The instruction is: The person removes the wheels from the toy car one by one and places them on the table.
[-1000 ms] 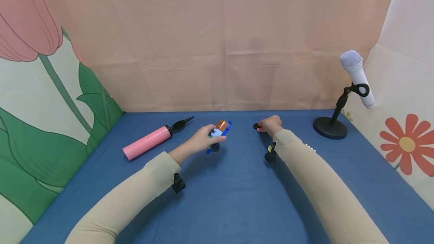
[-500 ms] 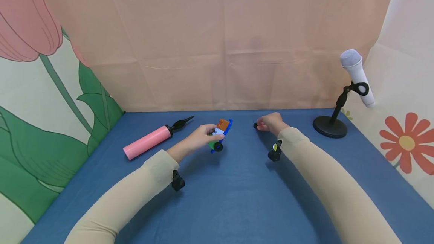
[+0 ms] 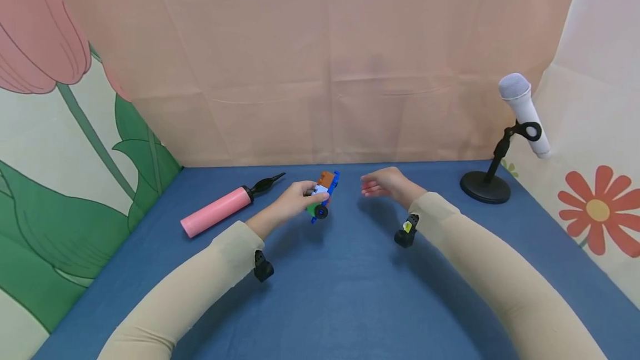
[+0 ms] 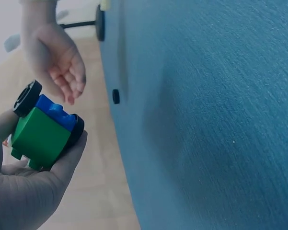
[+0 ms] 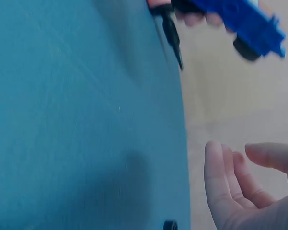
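Observation:
My left hand [image 3: 295,203] grips a toy car [image 3: 322,193] built of blocks, with a blue base, black wheels, and green, pale and brown parts. In the left wrist view its green block [image 4: 42,138] faces the camera between thumb and fingers. To the right of the car, my right hand [image 3: 387,183] hovers over the table, holding nothing; the right wrist view shows its fingers [image 5: 218,177] and thumb spread apart. A small black wheel [image 4: 116,96] lies on the blue table near the far edge; in the head view the right hand seems to hide it.
A pink hand pump [image 3: 217,213] with a black nozzle lies to the left. At the right, a white microphone [image 3: 525,113] sits in a black stand [image 3: 485,186]. A peach cloth backdrop [image 3: 325,71] rises behind the blue table [image 3: 330,293].
My right hand has let go of the small black wheel and lifted slightly left, its fingers straightening. The toy car has tilted more upright in my left hand.

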Demonstrator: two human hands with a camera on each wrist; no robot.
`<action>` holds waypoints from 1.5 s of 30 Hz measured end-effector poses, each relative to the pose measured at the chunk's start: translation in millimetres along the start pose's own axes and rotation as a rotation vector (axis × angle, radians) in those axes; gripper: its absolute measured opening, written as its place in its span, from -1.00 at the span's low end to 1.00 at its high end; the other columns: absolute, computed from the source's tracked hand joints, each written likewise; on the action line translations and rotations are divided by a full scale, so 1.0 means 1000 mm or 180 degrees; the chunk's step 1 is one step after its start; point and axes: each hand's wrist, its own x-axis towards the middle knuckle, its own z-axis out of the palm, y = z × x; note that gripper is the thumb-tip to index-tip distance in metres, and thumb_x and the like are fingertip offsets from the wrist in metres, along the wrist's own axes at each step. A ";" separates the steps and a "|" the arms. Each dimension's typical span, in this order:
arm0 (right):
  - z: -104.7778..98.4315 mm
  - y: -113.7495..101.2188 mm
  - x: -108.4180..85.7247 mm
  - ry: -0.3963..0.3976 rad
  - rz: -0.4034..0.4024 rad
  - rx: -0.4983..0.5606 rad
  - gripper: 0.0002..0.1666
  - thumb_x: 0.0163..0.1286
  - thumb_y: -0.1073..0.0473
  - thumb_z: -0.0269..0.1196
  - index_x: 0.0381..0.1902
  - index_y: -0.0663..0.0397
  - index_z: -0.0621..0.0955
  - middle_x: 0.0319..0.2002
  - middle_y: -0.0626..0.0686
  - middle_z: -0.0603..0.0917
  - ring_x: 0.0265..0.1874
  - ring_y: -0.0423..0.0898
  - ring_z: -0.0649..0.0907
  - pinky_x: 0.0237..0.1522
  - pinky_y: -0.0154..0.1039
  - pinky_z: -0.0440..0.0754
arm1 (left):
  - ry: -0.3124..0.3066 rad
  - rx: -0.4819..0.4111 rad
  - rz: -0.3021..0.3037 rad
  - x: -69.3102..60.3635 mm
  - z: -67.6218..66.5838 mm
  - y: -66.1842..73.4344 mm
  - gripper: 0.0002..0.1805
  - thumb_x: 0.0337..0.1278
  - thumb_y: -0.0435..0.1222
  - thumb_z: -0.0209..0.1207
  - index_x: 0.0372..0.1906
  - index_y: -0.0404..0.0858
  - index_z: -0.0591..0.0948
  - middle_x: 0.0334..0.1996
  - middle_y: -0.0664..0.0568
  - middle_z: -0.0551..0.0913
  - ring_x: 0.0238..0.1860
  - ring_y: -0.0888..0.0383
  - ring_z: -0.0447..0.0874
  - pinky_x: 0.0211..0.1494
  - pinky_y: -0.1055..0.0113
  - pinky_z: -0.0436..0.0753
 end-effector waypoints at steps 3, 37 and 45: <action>0.008 0.000 -0.010 -0.0208 -0.0070 -0.0065 -0.53 0.39 0.22 0.23 0.16 0.40 0.50 -0.24 0.20 0.73 -0.44 -0.12 0.75 0.14 -0.03 0.55 | 0.0043 -0.0033 -0.0045 0.001 0.000 0.000 -0.46 0.30 -0.04 0.16 0.22 -0.29 0.47 -0.01 -0.10 0.64 -0.08 0.12 0.65 0.19 0.12 0.53; 0.077 0.018 -0.074 -0.1139 -0.1268 -0.1215 -0.59 0.41 0.00 0.22 -0.41 0.28 0.63 -0.55 0.09 0.68 -0.52 0.06 0.69 -0.15 0.18 0.64 | 0.0115 0.0434 0.0008 -0.003 0.005 0.007 -0.26 0.38 0.03 0.04 0.40 -0.40 0.21 0.17 -0.17 0.49 0.12 -0.02 0.50 0.26 0.03 0.47; 0.079 0.025 -0.072 -0.0729 -0.1736 -0.1455 -0.59 0.37 -0.01 0.27 -0.53 0.19 0.66 -0.65 0.07 0.65 -0.56 0.23 0.65 -0.35 0.14 0.65 | 0.0135 0.0402 -0.0003 -0.002 0.007 0.010 -0.28 0.39 0.02 0.03 0.40 -0.40 0.21 0.17 -0.18 0.49 0.13 -0.03 0.51 0.25 0.02 0.48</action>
